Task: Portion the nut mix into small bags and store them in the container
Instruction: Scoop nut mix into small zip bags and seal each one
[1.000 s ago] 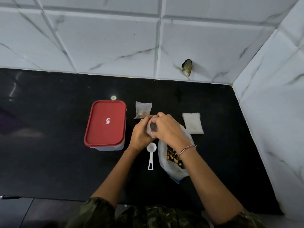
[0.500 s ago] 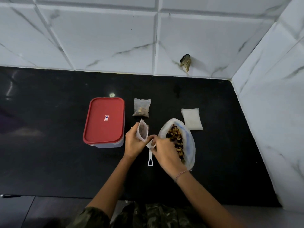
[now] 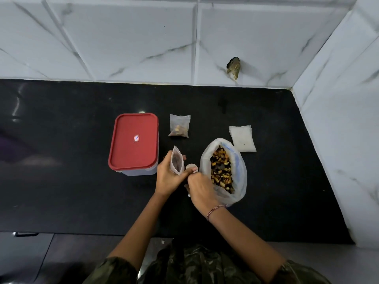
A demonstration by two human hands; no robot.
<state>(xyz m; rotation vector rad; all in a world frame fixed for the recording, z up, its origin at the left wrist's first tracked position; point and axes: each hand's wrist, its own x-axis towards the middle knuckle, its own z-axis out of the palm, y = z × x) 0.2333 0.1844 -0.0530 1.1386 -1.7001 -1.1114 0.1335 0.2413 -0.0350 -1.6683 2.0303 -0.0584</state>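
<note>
A person's left hand (image 3: 167, 177) pinches a small bag (image 3: 176, 162) upright with its mouth open. The right hand (image 3: 202, 191) curls round a white scoop (image 3: 191, 168) beside that mouth. The open nut mix bag (image 3: 239, 169) lies just right of the right hand, the nearer one, long axis pointing away. Left of both hands, the red-lidded container (image 3: 134, 140) sits closed, its label too small to read.

A black, glossy tabletop (image 3: 61, 191) is bounded on the far side by a far wall (image 3: 123, 37) of white, grey-veined tiles, and on the right by a right wall (image 3: 344, 119) of the same tiles. A dark, ragged patch (image 3: 233, 67) is seen low on the far wall, right of centre. A metal handle (image 3: 25, 234) is seen below the tabletop's near left edge.
</note>
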